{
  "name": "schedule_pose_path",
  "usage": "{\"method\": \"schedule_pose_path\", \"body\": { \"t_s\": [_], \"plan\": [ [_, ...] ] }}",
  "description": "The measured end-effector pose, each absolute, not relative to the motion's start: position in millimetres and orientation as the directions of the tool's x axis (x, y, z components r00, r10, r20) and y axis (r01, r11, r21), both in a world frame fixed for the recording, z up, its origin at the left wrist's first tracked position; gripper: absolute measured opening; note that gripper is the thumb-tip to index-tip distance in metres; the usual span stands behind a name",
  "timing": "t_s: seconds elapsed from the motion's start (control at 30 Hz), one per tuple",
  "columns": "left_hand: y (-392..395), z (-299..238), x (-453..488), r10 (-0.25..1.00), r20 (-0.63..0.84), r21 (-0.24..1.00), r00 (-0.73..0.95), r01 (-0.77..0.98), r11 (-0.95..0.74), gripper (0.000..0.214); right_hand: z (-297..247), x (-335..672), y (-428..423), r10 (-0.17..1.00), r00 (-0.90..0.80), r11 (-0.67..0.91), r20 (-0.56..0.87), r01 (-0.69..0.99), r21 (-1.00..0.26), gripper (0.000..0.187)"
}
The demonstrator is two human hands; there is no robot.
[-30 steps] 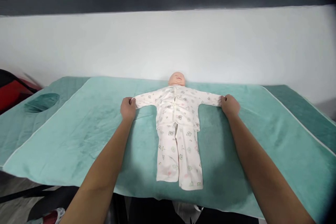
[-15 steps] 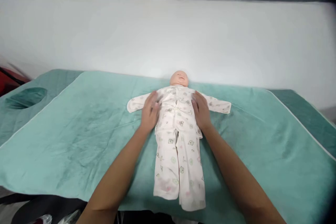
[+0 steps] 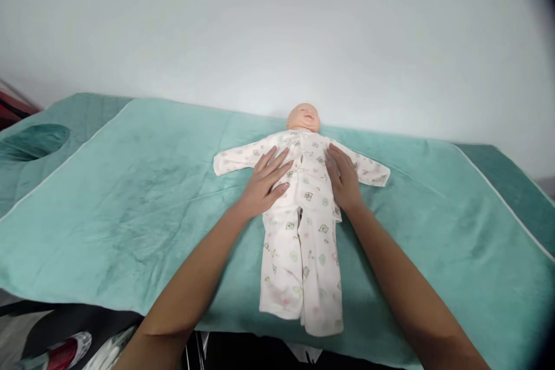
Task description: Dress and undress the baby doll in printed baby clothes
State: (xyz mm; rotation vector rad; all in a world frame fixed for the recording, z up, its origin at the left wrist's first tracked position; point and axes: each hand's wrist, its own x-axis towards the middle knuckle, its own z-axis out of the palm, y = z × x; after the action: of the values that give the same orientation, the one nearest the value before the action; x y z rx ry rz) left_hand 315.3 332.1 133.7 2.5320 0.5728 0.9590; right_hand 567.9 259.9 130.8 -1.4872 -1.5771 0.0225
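A baby doll (image 3: 303, 118) lies on its back, head toward the wall. It wears a white printed top (image 3: 310, 176) with both sleeves spread out sideways, and matching trousers (image 3: 281, 266) whose legs point toward me. My left hand (image 3: 264, 185) lies open on the left side of the top, fingers spread across the chest. My right hand (image 3: 344, 182) rests along the right side of the top, near the armpit, fingers stretched out and close together. Neither hand grips anything. The doll's own hands and feet are hidden by the clothes.
A teal cover (image 3: 165, 185) is spread over the bed beneath the doll, with an oval hole (image 3: 37, 141) at the left end. Behind rises a white wall (image 3: 260, 34). Below the front edge at lower left are a dark surface and a red-and-clear item (image 3: 65, 352).
My left hand has moved from the doll's side onto the chest, and its fingers have spread. The right hand stays at the other side. The view has tilted down slightly.
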Motion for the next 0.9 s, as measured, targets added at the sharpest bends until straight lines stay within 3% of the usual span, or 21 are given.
{"method": "schedule_pose_path", "body": {
  "t_s": [0.17, 0.33, 0.43, 0.5, 0.77, 0.9],
  "plan": [
    [284, 131, 301, 0.47, 0.589, 0.39, 0.658, 0.279, -0.878, 0.044, 137, 535, 200, 0.779, 0.071, 0.336, 0.623, 0.791, -0.511, 0.032],
    [247, 140, 307, 0.603, 0.594, 0.356, 0.533, 0.498, -0.791, 0.026, 131, 523, 178, 0.796, 0.023, 0.306, 0.605, 0.847, -0.434, 0.032],
    [237, 148, 314, 0.61, 0.567, 0.276, 0.553, 0.57, -0.774, 0.024, 130, 527, 178, 0.787, 0.019, 0.309, 0.617, 0.853, -0.42, 0.02],
    [234, 150, 317, 0.61, 0.559, 0.263, 0.562, 0.577, -0.773, 0.025, 130, 530, 176, 0.775, 0.001, 0.331, 0.631, 0.851, -0.408, 0.023],
    [223, 147, 314, 0.655, 0.523, 0.419, 0.544, 0.505, -0.754, 0.023, 125, 534, 163, 0.777, 0.013, 0.35, 0.63, 0.822, -0.449, 0.022],
    [214, 147, 306, 0.744, 0.475, 0.61, 0.47, 0.433, -0.664, 0.02, 125, 540, 162, 0.789, 0.018, 0.37, 0.614, 0.783, -0.499, 0.023]
  ]
}}
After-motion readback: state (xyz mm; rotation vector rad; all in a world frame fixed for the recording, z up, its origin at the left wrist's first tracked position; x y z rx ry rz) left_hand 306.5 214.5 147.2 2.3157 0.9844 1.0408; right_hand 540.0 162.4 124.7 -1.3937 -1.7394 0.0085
